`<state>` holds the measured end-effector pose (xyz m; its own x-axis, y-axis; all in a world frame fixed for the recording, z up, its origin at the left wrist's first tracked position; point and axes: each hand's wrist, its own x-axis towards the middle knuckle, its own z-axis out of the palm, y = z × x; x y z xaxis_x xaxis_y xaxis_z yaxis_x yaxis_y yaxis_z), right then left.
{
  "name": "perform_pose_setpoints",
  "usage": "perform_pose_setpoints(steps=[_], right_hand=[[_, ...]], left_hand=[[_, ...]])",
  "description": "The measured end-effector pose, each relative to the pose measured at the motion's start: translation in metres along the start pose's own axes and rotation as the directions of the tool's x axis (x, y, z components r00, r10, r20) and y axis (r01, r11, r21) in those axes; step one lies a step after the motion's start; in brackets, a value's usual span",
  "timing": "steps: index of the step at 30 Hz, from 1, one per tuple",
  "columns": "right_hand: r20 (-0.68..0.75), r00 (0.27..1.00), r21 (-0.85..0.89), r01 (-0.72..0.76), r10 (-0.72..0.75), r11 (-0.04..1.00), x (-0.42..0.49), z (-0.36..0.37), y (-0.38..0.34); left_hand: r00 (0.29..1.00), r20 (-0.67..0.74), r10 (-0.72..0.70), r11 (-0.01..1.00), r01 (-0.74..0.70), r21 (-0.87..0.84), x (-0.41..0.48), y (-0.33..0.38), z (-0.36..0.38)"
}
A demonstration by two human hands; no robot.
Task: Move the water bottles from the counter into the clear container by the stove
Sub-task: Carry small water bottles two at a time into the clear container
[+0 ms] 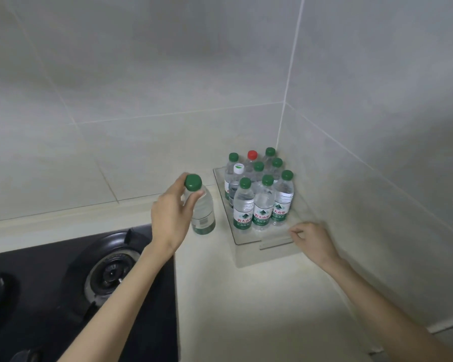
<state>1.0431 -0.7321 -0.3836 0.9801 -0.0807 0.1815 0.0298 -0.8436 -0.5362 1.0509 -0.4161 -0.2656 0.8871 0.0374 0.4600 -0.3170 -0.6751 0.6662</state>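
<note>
A clear container (249, 242) stands in the counter's corner, right of the stove. Several water bottles (263, 205) stand upright inside it, most with green caps, one red-capped, one white-capped. My left hand (171, 218) grips another green-capped water bottle (203, 214) by its neck, upright, just left of the container; I cannot tell whether its base touches the counter. My right hand (314, 241) rests at the container's front right rim, fingers curled on the handle lip.
A black gas stove (63, 288) with a round burner (110, 273) fills the lower left. Tiled walls (377, 126) close the corner behind and to the right of the container. Pale counter (246, 309) stretches toward me.
</note>
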Motion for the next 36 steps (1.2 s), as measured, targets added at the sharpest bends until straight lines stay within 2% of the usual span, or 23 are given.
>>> perform_pose_setpoints(steps=[5, 8, 11, 17, 22, 31, 36], right_hand=[[0.109, 0.993, 0.047, -0.052, 0.047, 0.998, 0.007, -0.015, -0.003], [0.147, 0.988, 0.089, -0.067, 0.054, 0.994, 0.009, -0.020, 0.002], [0.125, 0.992, 0.141, -0.050, 0.032, 0.989, 0.008, -0.022, 0.006], [0.054, 0.998, 0.168, 0.025, -0.035, 0.986, 0.009, -0.028, 0.013], [0.098, 0.995, 0.151, 0.017, -0.032, 0.988, 0.012, -0.025, 0.021], [0.110, 0.994, 0.149, -0.019, 0.002, 0.989, 0.014, -0.021, 0.025], [0.105, 0.994, 0.185, -0.027, 0.008, 0.982, 0.014, -0.023, 0.022]], left_hand=[[0.994, -0.032, 0.102, 0.987, -0.105, -0.125, 0.023, 0.051, -0.005], [0.988, 0.057, 0.146, 0.963, -0.129, -0.235, 0.038, 0.065, 0.013], [0.970, 0.173, 0.170, 0.947, -0.113, -0.299, 0.050, 0.069, 0.046], [0.912, 0.377, 0.160, 0.957, -0.050, -0.286, 0.050, 0.067, 0.127], [0.851, 0.505, 0.146, 0.963, -0.005, -0.271, 0.048, 0.057, 0.183], [0.822, 0.564, 0.085, 0.940, 0.122, -0.319, 0.050, 0.051, 0.236], [0.801, 0.591, 0.098, 0.937, 0.127, -0.327, 0.055, 0.053, 0.252]])
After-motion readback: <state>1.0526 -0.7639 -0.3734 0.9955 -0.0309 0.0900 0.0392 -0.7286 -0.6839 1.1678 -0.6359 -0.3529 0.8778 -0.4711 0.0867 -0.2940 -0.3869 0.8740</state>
